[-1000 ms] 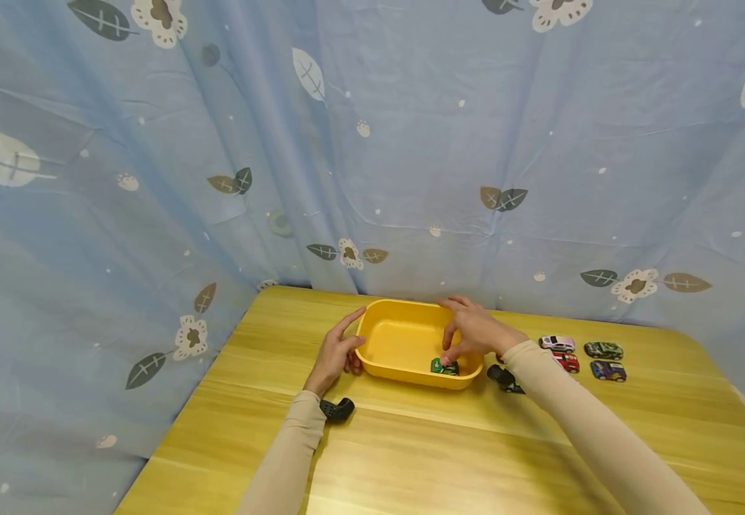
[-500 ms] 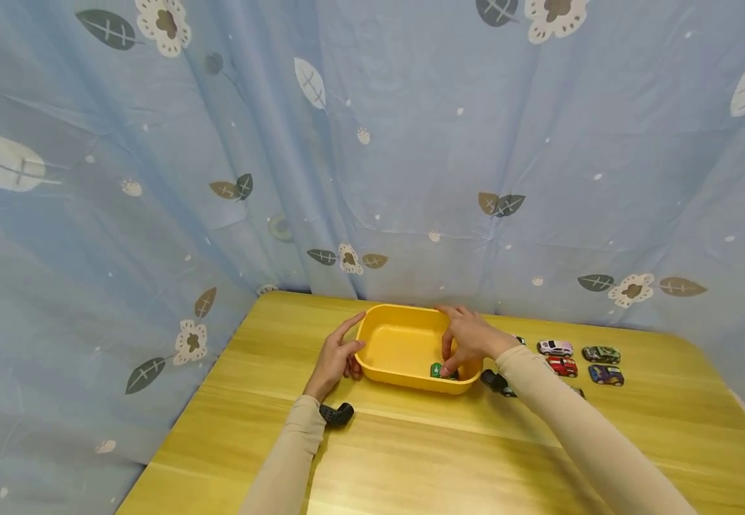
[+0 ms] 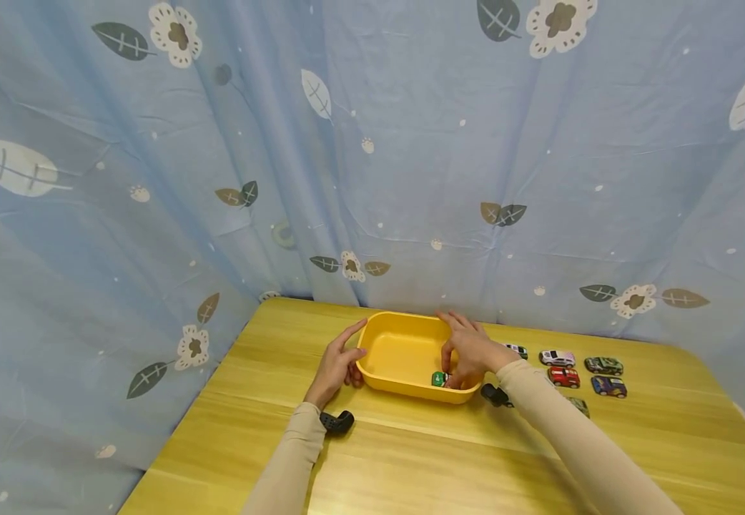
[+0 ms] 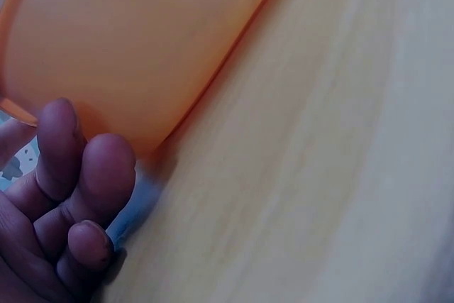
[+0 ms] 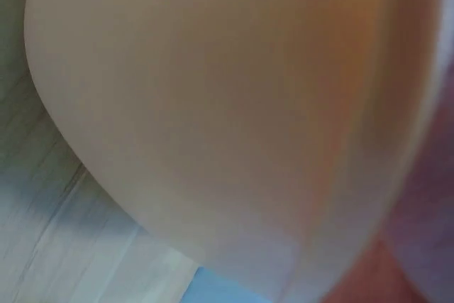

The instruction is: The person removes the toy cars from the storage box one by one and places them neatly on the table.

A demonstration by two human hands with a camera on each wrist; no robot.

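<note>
A yellow plastic tub (image 3: 401, 355) stands on the wooden table. My left hand (image 3: 336, 367) grips its left end, thumb at the rim and fingers against the outside. In the left wrist view, curled fingertips of the left hand (image 4: 78, 175) press the tub's wall (image 4: 142, 40), which looks orange there. Inside the tub's near right corner, my right hand (image 3: 472, 350) pinches a small green toy car (image 3: 439, 379), whose right part the fingers hide. The right wrist view is filled by the tub's outer wall (image 5: 184, 104), with a blurred bit of hand (image 5: 425, 225) at the edge.
Right of the tub are several toy cars, among them a pink-white one (image 3: 557, 358), a red one (image 3: 563, 377), a green camouflage one (image 3: 603, 365) and a purple one (image 3: 609, 387). The right forearm partly covers others. A blue patterned curtain (image 3: 411, 179) hangs behind the table.
The right thumb has slid lower and slightly right over the green toy car, covering more of its right side. The left hand keeps its hold on the tub. The head view has tilted up slightly.
</note>
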